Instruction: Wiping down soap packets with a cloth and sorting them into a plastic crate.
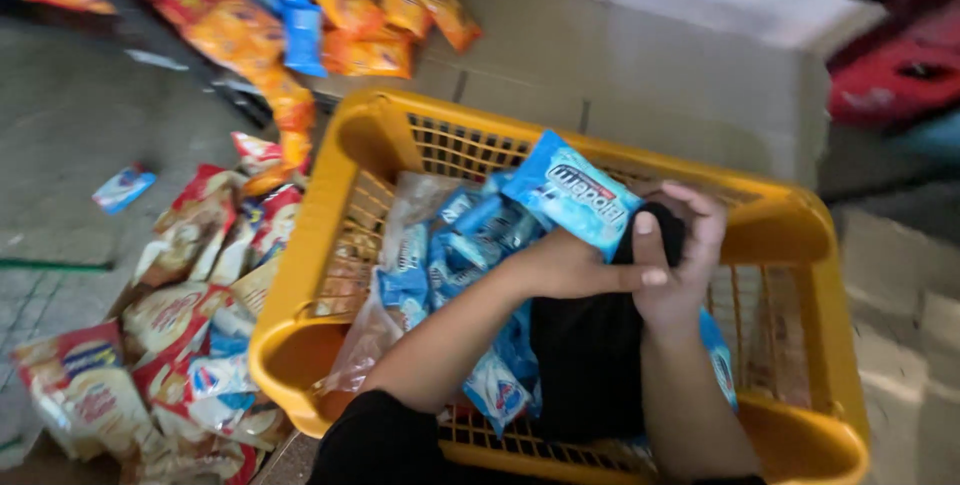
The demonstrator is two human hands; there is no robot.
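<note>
Both hands meet over a yellow plastic basket (300,275) that stands on the floor. The left hand (570,265) reaches across from the lower left, its thumb stretched out, and holds a light blue packet (575,195) up above the basket's middle. The right hand (685,255) is curled around the top of a black bag (590,355) that hangs down into the basket, just beside the blue packet and touching the left thumb. Whether the left fingers also pinch the bag's edge I cannot tell, since the packet hides them.

Inside the basket lies a heap of more blue packets (470,245), some in a clear wrapper against the left wall. On the floor to the left sits a loose pile of red and white snack packs (190,325), and further back orange packs (350,15) spill beside a cardboard box (640,55).

To handle this well, I judge the right hand should keep the bag's mouth gathered but open wide enough, while the left grips the packet by its flat body rather than a corner, so it does not slip and fall among the others.
</note>
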